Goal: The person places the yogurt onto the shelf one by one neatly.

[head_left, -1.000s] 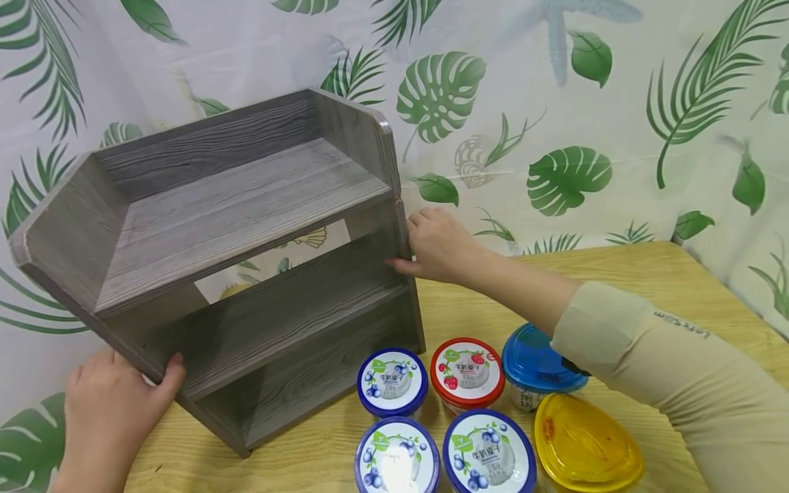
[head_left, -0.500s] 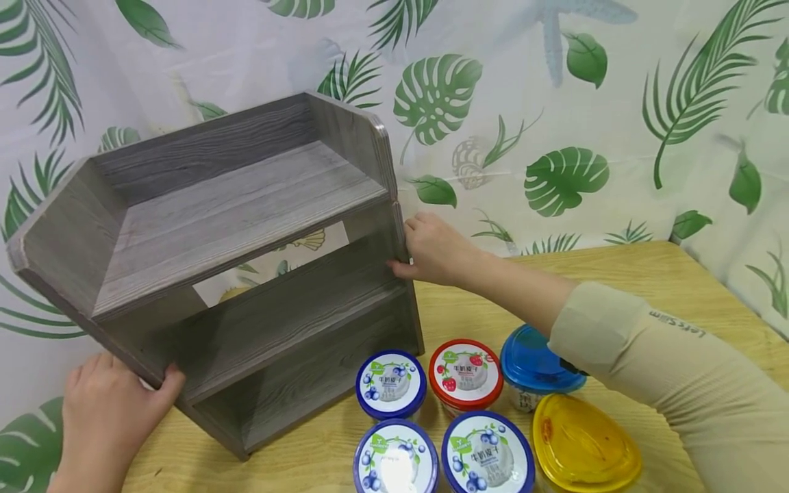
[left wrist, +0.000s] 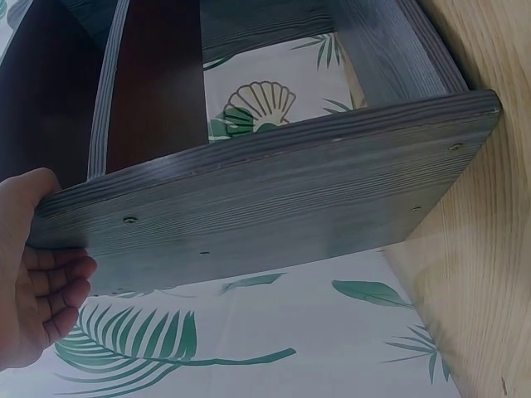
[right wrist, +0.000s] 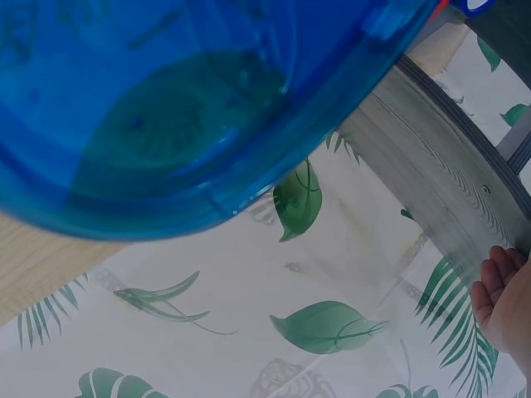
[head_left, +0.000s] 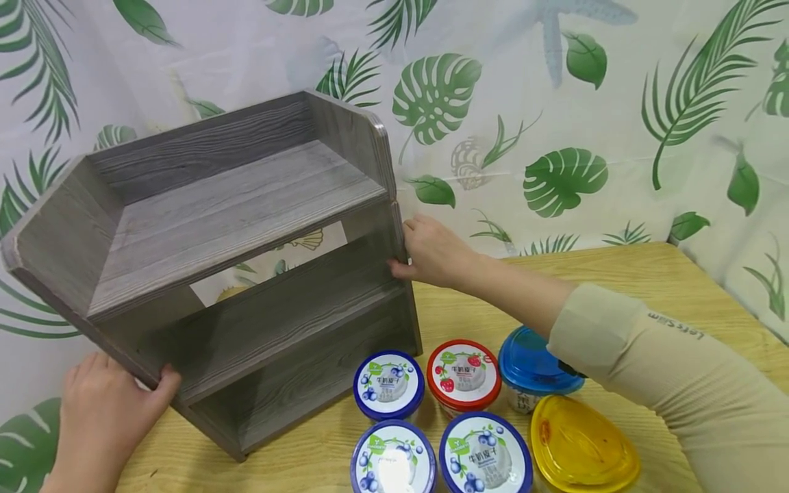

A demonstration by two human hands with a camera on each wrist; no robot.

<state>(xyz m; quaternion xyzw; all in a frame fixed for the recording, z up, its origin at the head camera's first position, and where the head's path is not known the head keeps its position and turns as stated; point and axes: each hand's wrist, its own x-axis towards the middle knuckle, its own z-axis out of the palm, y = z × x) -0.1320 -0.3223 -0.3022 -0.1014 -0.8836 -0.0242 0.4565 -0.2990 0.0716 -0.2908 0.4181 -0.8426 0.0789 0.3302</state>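
A grey wood-grain shelf unit stands at an angle on the table, at the left of the head view. My left hand grips its near left side panel, thumb over the front edge and fingers outside. The left wrist view shows the same hand with fingers curled beneath the panel. On the opposite side, my right hand holds the right panel, thumb at the front edge. In the right wrist view, that hand lies against the panel. The shelves I can see into hold nothing.
Right of the unit stand blue-rimmed blueberry tubs, a red-rimmed strawberry tub, a blue-lidded tub and a yellow-lidded container. The blue lid looms close in the right wrist view. A leaf-patterned cloth hangs behind.
The whole head view has drifted slightly, with the unit sitting a touch further left in the picture. Both hands keep the same hold on its side panels.
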